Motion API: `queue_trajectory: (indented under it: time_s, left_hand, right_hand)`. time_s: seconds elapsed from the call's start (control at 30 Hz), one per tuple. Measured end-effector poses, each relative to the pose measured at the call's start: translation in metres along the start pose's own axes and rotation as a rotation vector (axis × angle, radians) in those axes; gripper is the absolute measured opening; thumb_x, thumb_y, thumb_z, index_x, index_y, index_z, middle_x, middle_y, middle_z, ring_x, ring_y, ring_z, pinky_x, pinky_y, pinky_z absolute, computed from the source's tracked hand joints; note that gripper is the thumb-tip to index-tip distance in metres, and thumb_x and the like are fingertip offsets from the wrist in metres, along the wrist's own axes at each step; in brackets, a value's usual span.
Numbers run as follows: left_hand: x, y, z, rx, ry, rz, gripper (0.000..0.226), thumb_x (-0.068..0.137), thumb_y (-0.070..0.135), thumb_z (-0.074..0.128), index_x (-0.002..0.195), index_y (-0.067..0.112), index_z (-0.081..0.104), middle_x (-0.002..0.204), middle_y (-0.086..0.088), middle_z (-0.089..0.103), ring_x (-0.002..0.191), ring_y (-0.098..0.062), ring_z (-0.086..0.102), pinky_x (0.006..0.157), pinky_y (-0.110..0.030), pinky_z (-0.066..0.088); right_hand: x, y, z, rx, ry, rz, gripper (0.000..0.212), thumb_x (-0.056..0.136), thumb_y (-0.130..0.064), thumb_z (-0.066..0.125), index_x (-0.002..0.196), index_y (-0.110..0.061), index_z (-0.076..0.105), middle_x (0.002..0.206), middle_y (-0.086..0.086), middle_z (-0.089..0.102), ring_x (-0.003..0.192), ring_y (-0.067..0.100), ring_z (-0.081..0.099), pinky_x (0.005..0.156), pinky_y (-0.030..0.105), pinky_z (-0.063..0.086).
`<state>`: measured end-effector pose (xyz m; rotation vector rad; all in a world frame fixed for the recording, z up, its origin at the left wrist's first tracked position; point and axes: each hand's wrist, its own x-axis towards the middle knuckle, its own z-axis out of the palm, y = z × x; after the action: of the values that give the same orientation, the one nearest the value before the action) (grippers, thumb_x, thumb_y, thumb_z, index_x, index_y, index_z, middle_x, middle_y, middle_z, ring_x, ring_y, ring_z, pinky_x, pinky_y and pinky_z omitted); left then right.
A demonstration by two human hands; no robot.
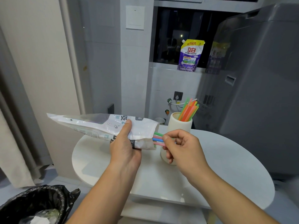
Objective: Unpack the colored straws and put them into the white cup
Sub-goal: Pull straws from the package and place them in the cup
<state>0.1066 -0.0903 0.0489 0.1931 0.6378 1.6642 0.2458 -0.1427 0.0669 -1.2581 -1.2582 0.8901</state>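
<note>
A long white plastic straw bag (100, 125) is held level above the round white table (226, 159). My left hand (124, 147) grips the bag near its open right end. Green, pink and blue straw ends (157, 139) stick out of that opening. My right hand (181, 146) pinches these straw ends between thumb and fingers, just right of the bag mouth. Behind my right hand stands the tall white cup (179, 125), with several orange, green and pink straws (188, 110) leaning out of its top.
A bin lined with a black bag (37, 204) sits on the floor at lower left. A grey washing machine (258, 94) fills the right side. A purple detergent pouch (190, 55) stands on the window ledge. A curtain (14, 110) hangs at left.
</note>
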Motion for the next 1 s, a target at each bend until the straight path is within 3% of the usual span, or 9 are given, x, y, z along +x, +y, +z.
queue_trajectory:
  time_s: [0.1,0.2,0.33,0.47,0.63,0.77,1.0]
  left_hand:
    - [0.002,0.001,0.0,-0.019,0.013,0.0,0.046,0.098,0.015,0.071,0.143,0.01,0.061,0.138,-0.01,0.072,0.126,-0.028,0.07,0.109,-0.061,0.051]
    - [0.0,0.002,0.001,-0.021,0.021,0.0,0.047,0.099,0.015,0.07,0.145,0.009,0.059,0.141,-0.011,0.07,0.126,-0.026,0.07,0.105,-0.049,0.057]
    - [-0.002,0.002,0.001,-0.011,0.008,-0.012,0.048,0.099,0.016,0.07,0.145,0.008,0.06,0.141,-0.01,0.07,0.114,-0.024,0.073,0.099,-0.045,0.06]
    - [-0.001,0.004,0.001,-0.027,0.006,-0.012,0.047,0.098,0.016,0.071,0.144,0.01,0.06,0.14,-0.01,0.071,0.127,-0.026,0.069,0.107,-0.055,0.055]
    - [0.0,0.005,0.001,-0.043,0.009,-0.009,0.047,0.098,0.016,0.071,0.144,0.012,0.06,0.142,-0.008,0.07,0.129,-0.027,0.068,0.109,-0.056,0.053]
    - [0.004,-0.001,-0.003,-0.048,-0.004,-0.035,0.05,0.095,0.019,0.075,0.143,0.013,0.062,0.14,-0.011,0.071,0.129,-0.034,0.067,0.107,-0.073,0.046]
    - [0.003,0.001,-0.003,-0.053,-0.011,-0.031,0.056,0.093,0.021,0.077,0.145,0.011,0.06,0.141,-0.013,0.07,0.13,-0.037,0.066,0.106,-0.075,0.046]
  right_hand:
    - [0.0,-0.002,-0.004,0.022,0.003,0.011,0.011,0.095,-0.014,0.064,0.095,-0.003,0.066,0.068,0.01,0.066,0.046,0.014,0.052,0.044,0.026,0.046]
    - [-0.003,-0.003,-0.001,0.023,-0.05,0.03,0.019,0.095,-0.024,0.066,0.099,-0.006,0.064,0.068,0.011,0.065,0.046,0.018,0.052,0.041,0.027,0.045]
    - [-0.002,-0.002,0.0,-0.009,-0.068,0.032,0.012,0.096,-0.017,0.064,0.096,-0.005,0.065,0.066,0.01,0.064,0.045,0.017,0.05,0.041,0.027,0.045]
    - [0.0,-0.005,-0.007,-0.041,-0.038,0.023,0.01,0.096,-0.014,0.063,0.093,-0.004,0.066,0.066,0.009,0.062,0.047,0.014,0.05,0.043,0.025,0.044]
    - [0.001,-0.01,-0.012,0.023,0.015,0.048,0.011,0.097,-0.011,0.06,0.095,0.0,0.065,0.066,0.012,0.058,0.044,0.012,0.044,0.04,0.024,0.039]
    - [-0.004,-0.007,-0.005,0.04,0.04,0.07,0.017,0.101,-0.021,0.055,0.099,-0.006,0.062,0.06,0.004,0.052,0.042,0.01,0.042,0.04,0.024,0.036]
    - [-0.002,-0.008,-0.004,-0.019,0.024,0.041,0.021,0.097,-0.025,0.062,0.094,-0.005,0.066,0.051,0.001,0.051,0.04,0.012,0.041,0.038,0.026,0.038]
